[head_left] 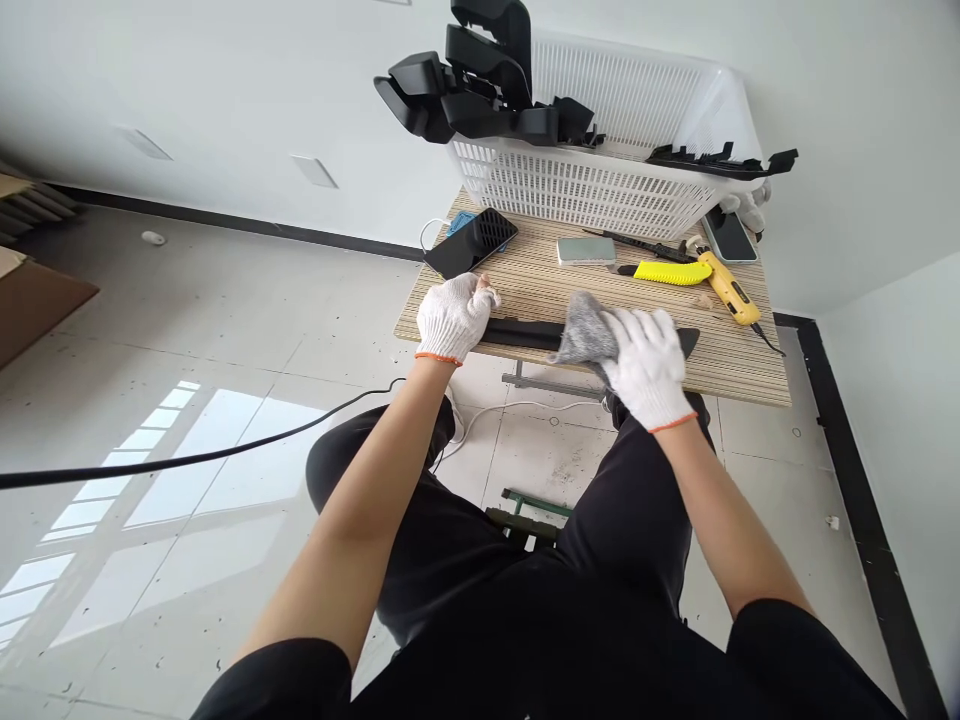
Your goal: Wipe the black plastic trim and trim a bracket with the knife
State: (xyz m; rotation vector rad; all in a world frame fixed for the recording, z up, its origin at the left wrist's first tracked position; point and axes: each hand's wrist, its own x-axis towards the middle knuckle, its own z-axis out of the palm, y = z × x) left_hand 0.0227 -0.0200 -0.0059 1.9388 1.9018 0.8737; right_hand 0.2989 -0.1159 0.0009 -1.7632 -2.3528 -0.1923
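A long black plastic strip (525, 333) lies along the near edge of a small wooden table (735, 370). My left hand (452, 318), in a white knit glove, is closed on the strip's left end and pins it down. My right hand (646, 366), also gloved, presses a grey cloth (583, 329) onto the strip near its right part; the fingers are folded over the cloth. The strip's right tip (690, 340) shows past the right hand.
A white plastic basket (592, 185) with black plastic parts (480, 85) stands at the table's back. Before it lie a black tablet-like device (471, 243), a silver box (586, 250), a yellow knife (671, 272), a yellow power tool (729, 288) and a phone (728, 237). A black cable (187, 458) crosses the floor.
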